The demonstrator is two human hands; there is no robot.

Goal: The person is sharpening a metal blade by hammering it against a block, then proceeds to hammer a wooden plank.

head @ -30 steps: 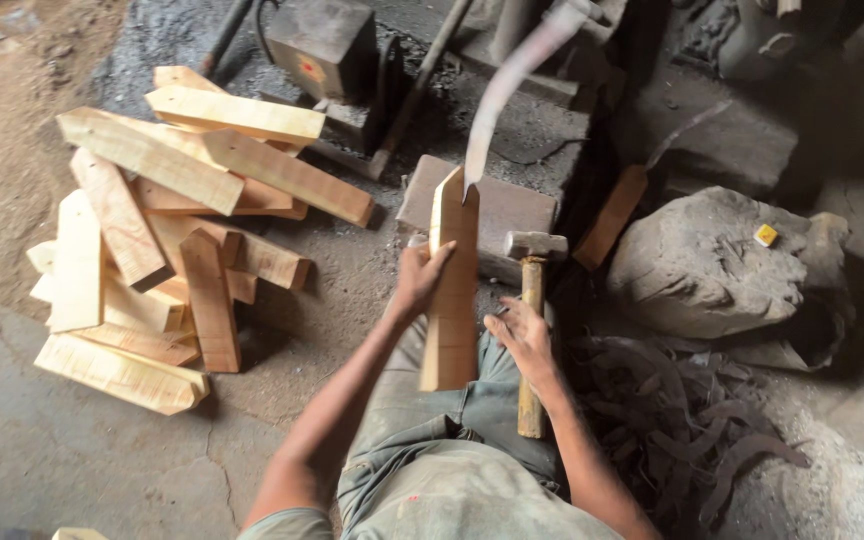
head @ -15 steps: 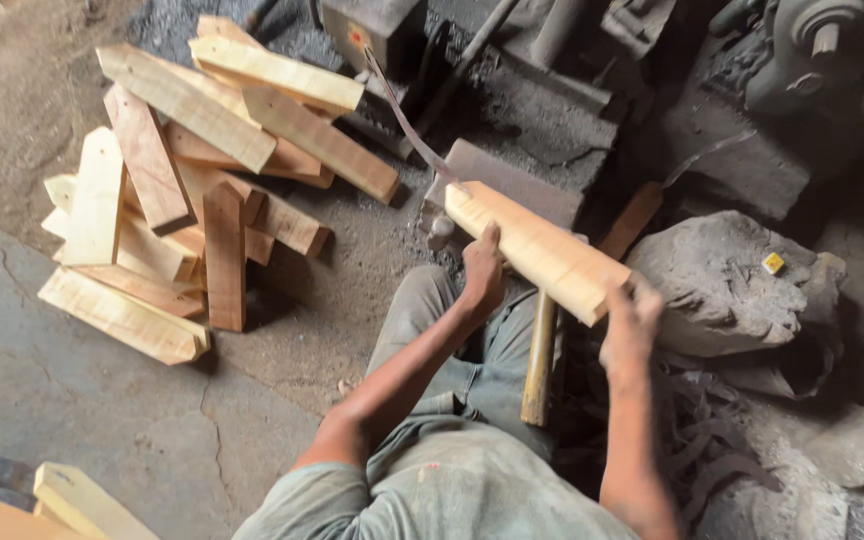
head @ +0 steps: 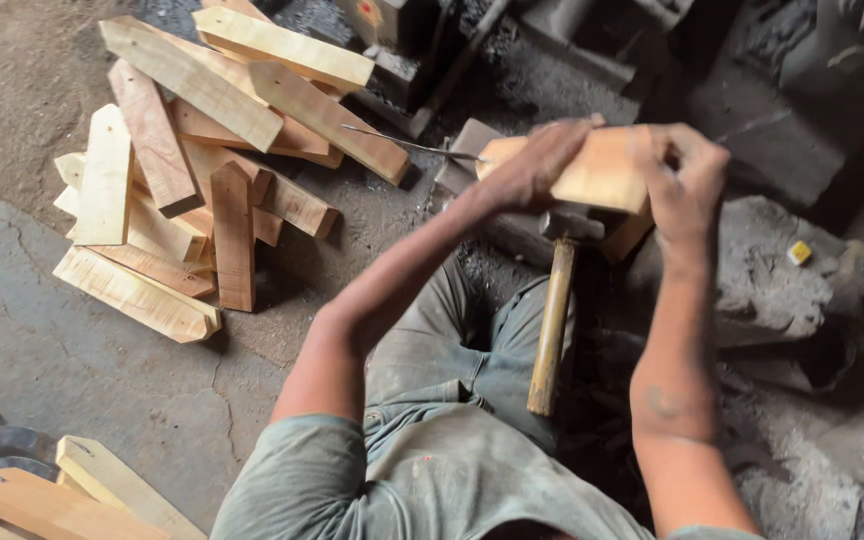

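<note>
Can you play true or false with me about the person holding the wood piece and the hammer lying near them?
1. Both hands hold the same wooden block. True: the left hand grips its left end and the right hand its right end.
2. The hammer is in the right hand. False: no hand holds it; it lies under the block, handle pointing toward the person.
3. A pile of wooden stakes lies on the ground to the person's left. True.
4. The wooden stakes in the pile are painted blue. False: they are bare, pale wood.
5. A small yellow object sits on the grey rock to the right. True.
</note>
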